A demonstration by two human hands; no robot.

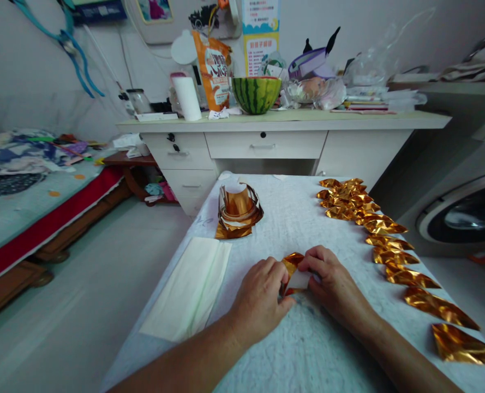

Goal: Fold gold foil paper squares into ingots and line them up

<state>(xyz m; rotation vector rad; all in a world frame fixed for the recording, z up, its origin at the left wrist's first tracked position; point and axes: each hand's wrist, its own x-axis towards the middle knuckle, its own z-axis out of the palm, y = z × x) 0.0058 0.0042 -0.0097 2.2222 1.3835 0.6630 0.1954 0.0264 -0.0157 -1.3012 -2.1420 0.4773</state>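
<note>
Between my two hands is a small sheet of gold foil paper (292,263), partly folded, its whitish inner side showing. My left hand (262,295) pinches its left edge, while the fingers of my right hand (332,281) close on its right side. Beyond them, toward the left, a curled stack of gold foil sheets (238,210) rests on the cloth-covered table (283,218). A pale folded paper (189,289) lies left of my left hand. Along the table's right side runs a row of folded gold foil pieces (393,256).
Behind the table stands a white desk (267,144) holding a cut watermelon (256,95), an orange bag (214,73) and a white roll (187,98). A bed (62,213) is at the left, a washing machine (463,202) at the right.
</note>
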